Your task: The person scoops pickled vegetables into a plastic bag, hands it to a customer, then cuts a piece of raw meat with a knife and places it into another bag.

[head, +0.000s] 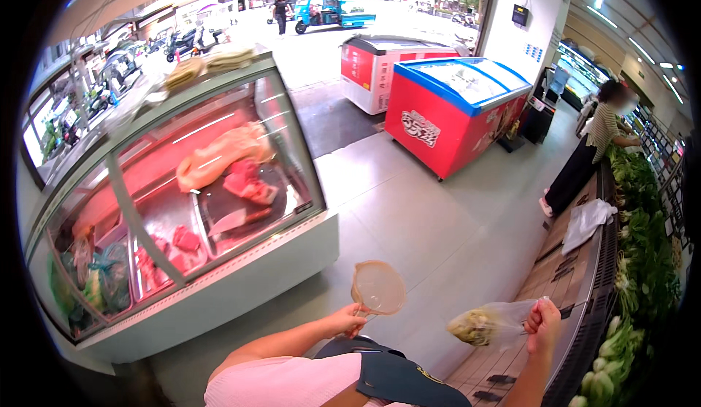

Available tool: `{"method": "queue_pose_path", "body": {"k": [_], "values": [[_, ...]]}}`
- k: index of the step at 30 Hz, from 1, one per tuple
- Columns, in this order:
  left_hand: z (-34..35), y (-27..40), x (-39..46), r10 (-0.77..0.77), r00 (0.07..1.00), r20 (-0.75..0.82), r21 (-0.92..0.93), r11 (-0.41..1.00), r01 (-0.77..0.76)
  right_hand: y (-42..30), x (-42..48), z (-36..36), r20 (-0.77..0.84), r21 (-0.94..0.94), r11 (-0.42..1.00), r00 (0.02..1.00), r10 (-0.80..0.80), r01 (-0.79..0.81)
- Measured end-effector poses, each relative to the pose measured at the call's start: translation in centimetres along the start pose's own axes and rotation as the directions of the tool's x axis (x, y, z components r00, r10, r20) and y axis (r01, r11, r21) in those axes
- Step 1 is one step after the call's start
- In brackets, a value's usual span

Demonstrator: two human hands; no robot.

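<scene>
My left hand (350, 320) grips the rim or handle of a round, shallow, translucent plastic container (379, 287), which is held out over the floor; whether it is a bowl or a scoop I cannot tell. In my right hand (542, 322) is the gathered top of a clear plastic bag (512, 319), closed in the fist. Yellow-green food (473, 327), perhaps pickled vegetables, lies in the bag's far end. The bag hangs beside the vegetable shelf on the right.
A glass meat display case (219, 264) stands at the left. Ahead are a red chest freezer (427, 138) and another freezer (358, 73). Leafy greens (638, 243) line the right-hand shelf, with white plastic bags (589, 221) on its edge. Another person (580, 160) stands there.
</scene>
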State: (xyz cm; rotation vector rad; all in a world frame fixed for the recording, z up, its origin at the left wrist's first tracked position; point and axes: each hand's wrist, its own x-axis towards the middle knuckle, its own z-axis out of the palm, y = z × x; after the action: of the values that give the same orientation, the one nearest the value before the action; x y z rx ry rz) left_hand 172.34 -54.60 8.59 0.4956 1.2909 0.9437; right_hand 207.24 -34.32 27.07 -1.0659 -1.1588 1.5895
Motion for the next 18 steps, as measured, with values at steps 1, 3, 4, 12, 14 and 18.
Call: {"method": "queue_pose_path", "body": {"k": [1,3,4,12,14,18], "values": [[1.1,2.8,2.8,-0.011,0.999,0.041,0.021,1.000,0.010,-1.0,2.8,-1.6,-0.043,-0.003,1.000,0.999,-0.008,0.008],[3.9,7.7,9.4,0.004,0.990,0.143,0.023,1.000,-0.008,-2.9,7.8,-5.0,-0.164,0.004,1.000,0.986,-0.023,0.024],[5.3,10.3,12.8,-0.008,0.980,0.197,0.039,0.999,0.001,-3.6,10.3,-6.1,-0.171,0.014,0.998,0.984,-0.057,0.061],[17.3,26.6,35.7,0.139,0.912,0.386,-0.165,0.983,-0.080,-13.9,33.8,-15.7,-0.226,0.020,0.993,0.968,-0.110,0.118],[20.3,30.1,39.8,0.135,0.936,0.324,-0.240,0.969,-0.057,-16.7,39.0,-19.5,-0.264,0.012,0.992,0.957,-0.117,0.125],[21.7,35.1,47.7,0.148,0.976,0.161,-0.326,0.941,-0.090,-21.1,50.5,-26.1,-0.283,0.008,0.987,0.947,-0.153,0.162]]}}
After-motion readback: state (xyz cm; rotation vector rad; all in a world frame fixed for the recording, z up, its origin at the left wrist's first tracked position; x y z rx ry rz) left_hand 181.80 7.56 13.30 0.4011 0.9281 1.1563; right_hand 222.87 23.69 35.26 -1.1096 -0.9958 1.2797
